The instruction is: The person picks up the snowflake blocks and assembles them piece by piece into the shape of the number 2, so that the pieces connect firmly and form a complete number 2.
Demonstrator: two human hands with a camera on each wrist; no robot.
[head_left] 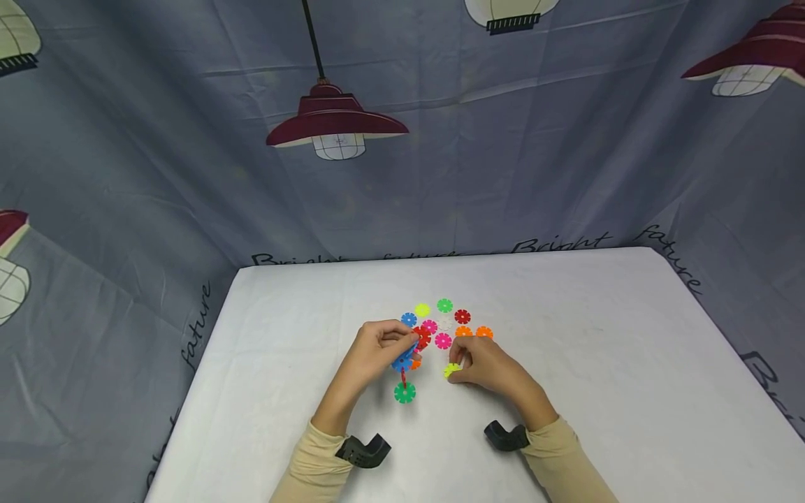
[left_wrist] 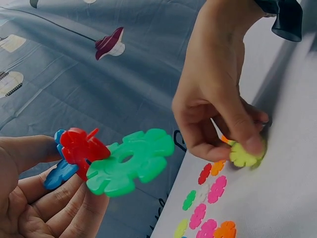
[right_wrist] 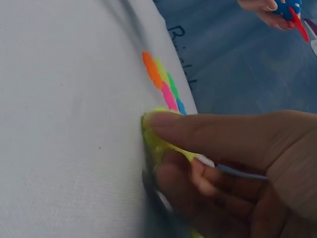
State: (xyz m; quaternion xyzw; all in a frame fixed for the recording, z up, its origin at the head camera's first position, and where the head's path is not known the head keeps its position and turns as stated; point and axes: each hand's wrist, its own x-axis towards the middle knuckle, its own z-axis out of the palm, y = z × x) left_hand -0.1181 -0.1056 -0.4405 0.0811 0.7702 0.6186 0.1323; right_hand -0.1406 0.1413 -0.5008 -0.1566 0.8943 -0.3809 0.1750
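Seemingly mid-pickup, your right hand point(head_left: 487, 365) pinched a yellow disc point(left_wrist: 240, 156), contact with the counter point(head_left: 566, 307) unclear, right of the joined discs point(left_wrist: 106, 169) your left hand point(head_left: 376, 347) gripped, likely calling for a steady lift next.

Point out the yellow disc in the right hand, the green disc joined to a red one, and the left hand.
Yellow disc point(left_wrist: 241, 156): left wrist view, on its uncovered petals.
Green disc point(left_wrist: 127, 170): left wrist view, just below its centre hole.
Left hand point(head_left: 379, 345): head view, middle of the hand.
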